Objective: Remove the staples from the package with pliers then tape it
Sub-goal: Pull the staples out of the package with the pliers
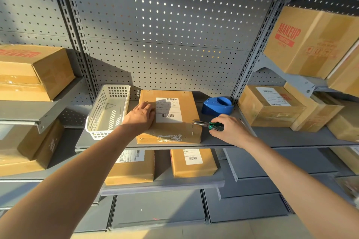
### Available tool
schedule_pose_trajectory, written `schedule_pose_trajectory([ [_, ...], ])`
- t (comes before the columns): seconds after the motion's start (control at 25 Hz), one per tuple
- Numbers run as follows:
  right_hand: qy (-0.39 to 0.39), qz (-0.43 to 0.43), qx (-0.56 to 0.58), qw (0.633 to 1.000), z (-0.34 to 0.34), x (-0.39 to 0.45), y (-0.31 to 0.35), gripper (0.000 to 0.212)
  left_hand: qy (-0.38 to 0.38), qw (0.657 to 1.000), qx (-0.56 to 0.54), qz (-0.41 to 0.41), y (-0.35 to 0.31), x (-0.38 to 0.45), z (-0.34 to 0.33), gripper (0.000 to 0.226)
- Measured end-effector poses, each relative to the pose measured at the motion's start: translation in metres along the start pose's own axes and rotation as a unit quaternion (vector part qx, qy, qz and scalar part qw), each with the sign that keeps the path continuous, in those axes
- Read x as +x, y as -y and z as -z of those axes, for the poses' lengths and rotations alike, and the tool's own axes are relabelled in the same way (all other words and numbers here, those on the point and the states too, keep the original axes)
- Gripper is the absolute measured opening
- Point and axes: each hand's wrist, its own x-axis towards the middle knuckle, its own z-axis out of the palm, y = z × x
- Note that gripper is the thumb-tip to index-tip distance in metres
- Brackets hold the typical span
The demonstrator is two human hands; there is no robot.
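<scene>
Hands working on a flat brown cardboard package with a white label, lying on the grey metal shelf

The left hand is resting flat with relaxed fingers on the package's left part; the right hand is gripping green-handled pliers, their tips touching its right edge, between a white plastic basket and a blue tape dispenser

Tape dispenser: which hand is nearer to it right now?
Right. The right hand, gripping the pliers, sits just in front of the blue tape dispenser; the left hand rests on the package, farther left.
</scene>
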Motion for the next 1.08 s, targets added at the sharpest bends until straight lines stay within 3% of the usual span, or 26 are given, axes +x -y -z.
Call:
schedule_pose_trajectory([
  [1.08,0.034,-0.007,-0.063,0.997,0.0008,-0.0006,0.0034,0.02,-0.007,1.0,0.008,-0.016,0.0061,0.0043,-0.0078,0.041],
])
